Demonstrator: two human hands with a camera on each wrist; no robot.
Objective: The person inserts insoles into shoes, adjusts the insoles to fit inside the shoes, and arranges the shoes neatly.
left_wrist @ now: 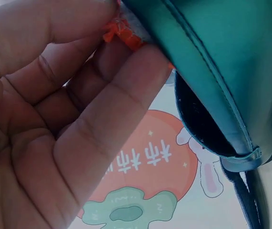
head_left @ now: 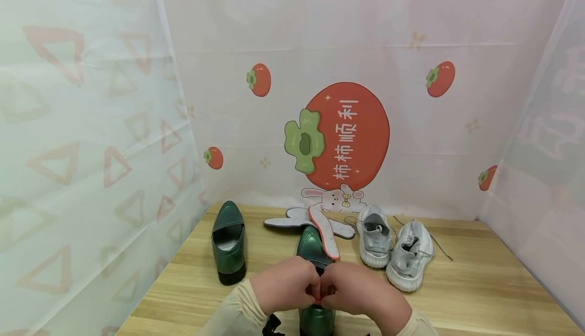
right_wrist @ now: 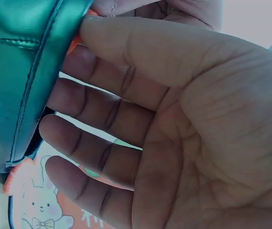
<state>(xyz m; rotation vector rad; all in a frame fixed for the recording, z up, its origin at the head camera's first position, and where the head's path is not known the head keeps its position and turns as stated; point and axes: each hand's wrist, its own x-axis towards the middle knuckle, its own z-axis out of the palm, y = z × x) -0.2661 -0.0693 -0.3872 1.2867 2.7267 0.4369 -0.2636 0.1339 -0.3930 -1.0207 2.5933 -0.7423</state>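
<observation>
A green loafer [head_left: 317, 320] stands toe-away at the front middle of the table, both hands over its opening. My left hand [head_left: 289, 286] pinches an orange-red edged insole [left_wrist: 132, 39] between thumb and fingers at the shoe's opening. From the other side my right hand [head_left: 358, 286] pinches that edge too, its thumb [right_wrist: 109, 40] against the index finger and the other fingers spread beside the shoe. Most of this insole is hidden inside the shoe. Another red-edged insole [head_left: 326, 234] lies by the loafer's toe, overlapping it in the head view.
At the left stands a second green loafer [head_left: 228, 249]. Grey-white insoles [head_left: 288, 222] lie in a pile behind the middle shoe. A grey sneaker [head_left: 375, 239] and its mate [head_left: 410, 257] sit at the right, laces loose. Printed cloth [head_left: 256, 128] walls the wooden table [head_left: 461, 280].
</observation>
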